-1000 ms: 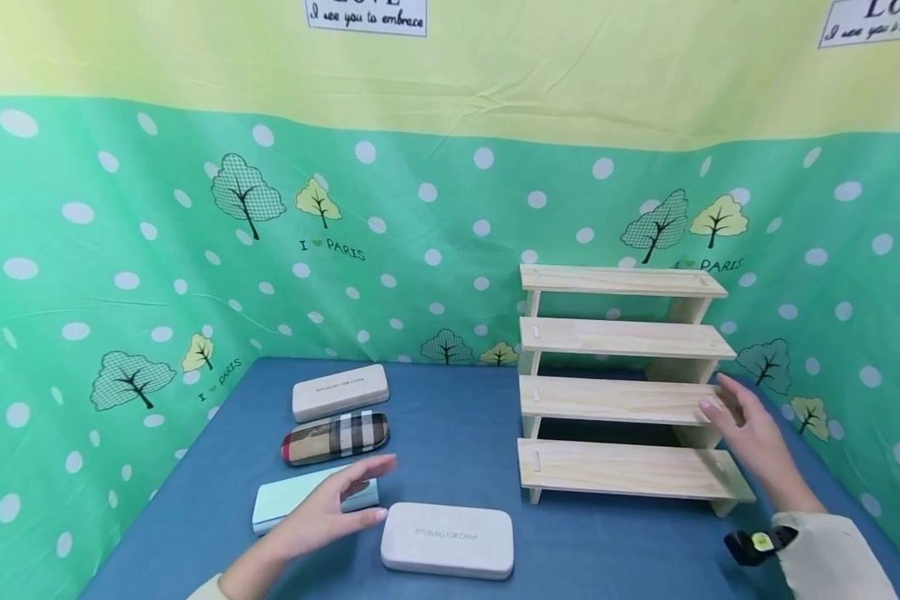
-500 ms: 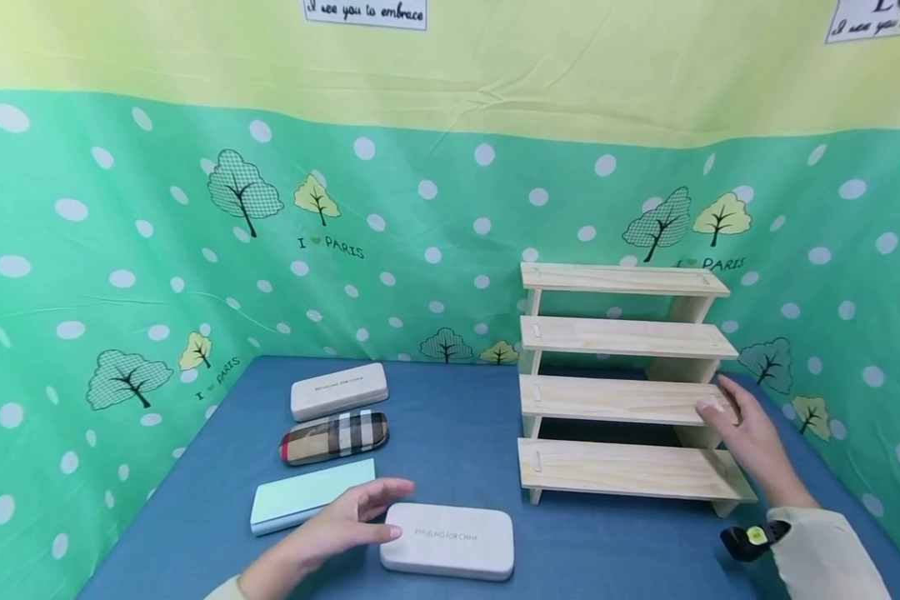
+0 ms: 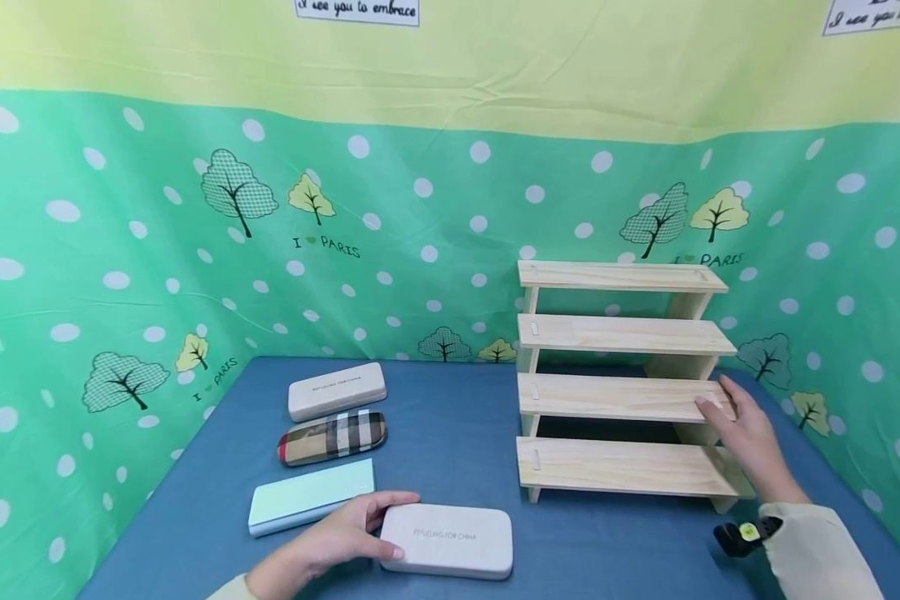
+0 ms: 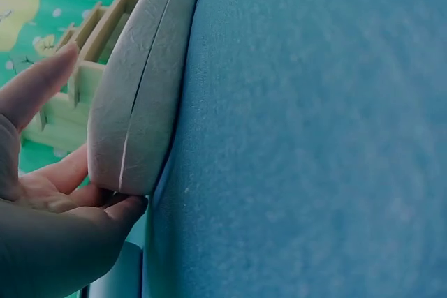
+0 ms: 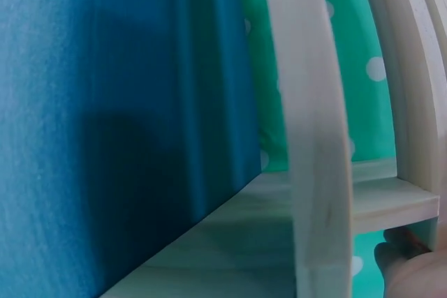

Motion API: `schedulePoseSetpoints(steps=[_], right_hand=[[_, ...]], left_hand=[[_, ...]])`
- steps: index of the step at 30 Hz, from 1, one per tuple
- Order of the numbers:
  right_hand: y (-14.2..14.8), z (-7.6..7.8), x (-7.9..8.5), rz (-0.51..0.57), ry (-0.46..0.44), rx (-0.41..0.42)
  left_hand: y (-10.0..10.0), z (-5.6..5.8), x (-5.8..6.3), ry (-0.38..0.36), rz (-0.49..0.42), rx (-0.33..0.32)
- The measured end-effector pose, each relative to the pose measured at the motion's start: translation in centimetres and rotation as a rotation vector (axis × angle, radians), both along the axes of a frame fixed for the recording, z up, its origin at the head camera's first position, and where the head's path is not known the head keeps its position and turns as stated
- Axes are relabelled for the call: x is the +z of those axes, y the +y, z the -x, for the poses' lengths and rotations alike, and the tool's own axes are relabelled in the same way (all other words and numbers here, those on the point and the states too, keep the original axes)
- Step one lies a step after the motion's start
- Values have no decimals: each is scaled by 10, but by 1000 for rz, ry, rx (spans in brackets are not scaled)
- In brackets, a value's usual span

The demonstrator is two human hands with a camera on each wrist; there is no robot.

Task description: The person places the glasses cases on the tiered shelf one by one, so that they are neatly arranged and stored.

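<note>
A white glasses case (image 3: 457,537) marked "REFUELING FOR CHINA" lies flat on the blue cloth near the front. My left hand (image 3: 337,533) is at its left end, fingers by the back corner and thumb over the front one. The left wrist view shows fingertips touching the end of the case, while the thumb (image 4: 42,82) stands apart above it. On the right, a wooden stepped display shelf (image 3: 622,396) holds nothing on its tiers. My right hand (image 3: 750,433) grips the right end of its second tier from the bottom, thumb on top; its other fingers are partly hidden.
Left of centre lie a pale turquoise case (image 3: 311,496), a plaid case (image 3: 333,437) and another white case (image 3: 337,392), one behind another. A green and yellow patterned curtain (image 3: 390,325) closes off the back and sides. A black wrist device (image 3: 742,537) sits at the right cuff.
My left hand has moved right and slightly forward from the turquoise case to the end of the near white case. My right hand has settled onto the shelf's tier.
</note>
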State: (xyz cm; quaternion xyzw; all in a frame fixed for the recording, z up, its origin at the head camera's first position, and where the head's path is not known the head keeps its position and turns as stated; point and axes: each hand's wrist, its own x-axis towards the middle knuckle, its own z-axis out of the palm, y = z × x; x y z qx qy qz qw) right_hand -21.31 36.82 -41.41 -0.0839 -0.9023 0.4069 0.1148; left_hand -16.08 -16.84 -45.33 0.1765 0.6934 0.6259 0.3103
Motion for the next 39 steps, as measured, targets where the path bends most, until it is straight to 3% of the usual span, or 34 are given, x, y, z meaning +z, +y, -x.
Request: schedulePoseSetpoints(steps=[7,25,39], right_hand=[[-1,1,1,36,-43,-18],[-6,-1,3,118,-46,-56],[-53,-4,0,114,26,-49]], left_hand=[[-2,1,-3,-1,-13,-10],[-3,2,-8,50,48,-49],[0,1,-6,175,178,-63]])
